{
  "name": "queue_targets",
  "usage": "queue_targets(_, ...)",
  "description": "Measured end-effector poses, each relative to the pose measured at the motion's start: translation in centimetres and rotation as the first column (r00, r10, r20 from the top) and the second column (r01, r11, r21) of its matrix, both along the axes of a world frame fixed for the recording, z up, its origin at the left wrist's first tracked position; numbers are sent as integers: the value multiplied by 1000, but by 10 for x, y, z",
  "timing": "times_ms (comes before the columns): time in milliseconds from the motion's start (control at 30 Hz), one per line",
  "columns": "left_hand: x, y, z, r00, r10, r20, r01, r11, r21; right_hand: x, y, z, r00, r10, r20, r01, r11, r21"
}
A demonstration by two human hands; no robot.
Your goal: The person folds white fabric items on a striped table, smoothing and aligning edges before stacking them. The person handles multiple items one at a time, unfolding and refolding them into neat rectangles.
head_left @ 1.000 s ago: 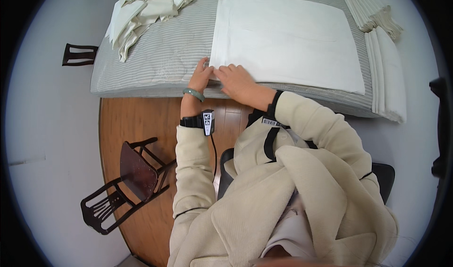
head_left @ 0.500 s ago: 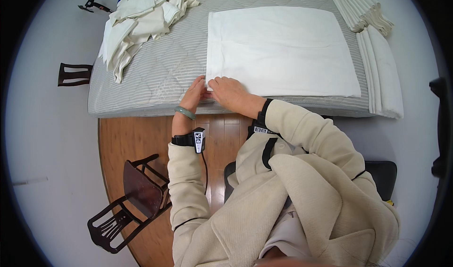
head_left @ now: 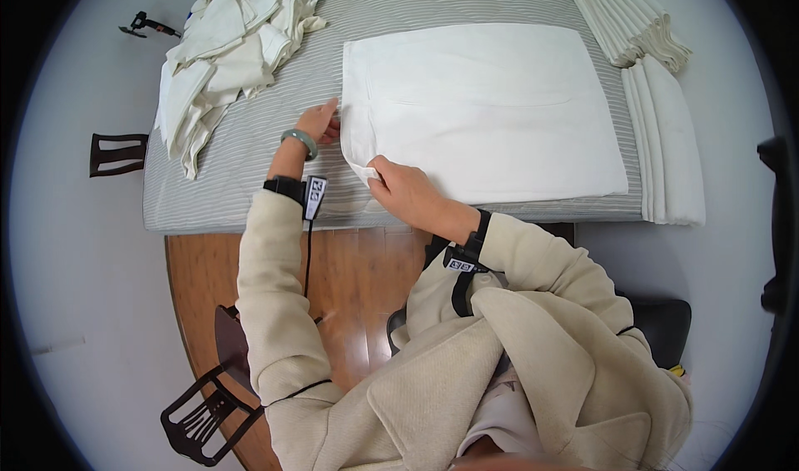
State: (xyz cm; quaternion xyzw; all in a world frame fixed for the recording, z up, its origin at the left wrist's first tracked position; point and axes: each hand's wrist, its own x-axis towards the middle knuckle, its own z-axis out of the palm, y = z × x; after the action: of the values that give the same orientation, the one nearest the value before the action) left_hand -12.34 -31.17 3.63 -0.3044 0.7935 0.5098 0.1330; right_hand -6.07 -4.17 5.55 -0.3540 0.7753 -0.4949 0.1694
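Lying flat across the upper middle of the frame is a large white folded cloth [head_left: 483, 109], spread on a grey striped cover [head_left: 250, 184] that is draping the table. The left hand [head_left: 319, 123] is resting at the cloth's left edge, its fingers curled loosely and touching that edge just left of centre; whether it is actually pinching the fabric I cannot tell. The right hand [head_left: 404, 190] is sitting at the cloth's lower left corner, fingers closed narrowly on a small turned-up flap of the corner, holding it against the cover. A green bracelet [head_left: 300, 141] is circling the left wrist, and a black band with a small tag [head_left: 304, 192] is sitting just below it on the cream sleeve; a similar black band [head_left: 470, 242] is wrapping the right wrist. In the upper left of the frame a heap of crumpled white cloths [head_left: 225, 55] is lying well apart from the hands. In the upper right a stack of folded cloths [head_left: 628, 17] is resting, and just below it a second folded pile [head_left: 666, 151] is running down the right edge of the cover. A wooden tabletop [head_left: 349, 280] is showing below the cover, with dark chairs [head_left: 208, 409] at the lower left.
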Motion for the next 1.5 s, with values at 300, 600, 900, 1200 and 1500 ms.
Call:
queue_targets(300,-129,-41,-46,999,42,0,-42,998,-38,-14,27,17,990,-21,136,26,999,-34)
queue_targets(600,-171,-77,-64,982,96,-162,-111,990,-85,-16,56,31,977,71,202,-34,983,-182)
queue_targets(900,-220,-17,40,961,-44,-274,17,995,-101,-22,120,58,942,8,335,106,942,-320)
queue_targets(1200,-282,193,109,869,-131,-478,93,990,-103,-26,230,41,868,-185,461,376,850,-368)
queue_targets(1500,-332,358,87,857,-349,-379,228,916,-329,-37,330,8,701,-402,589,674,644,-362)
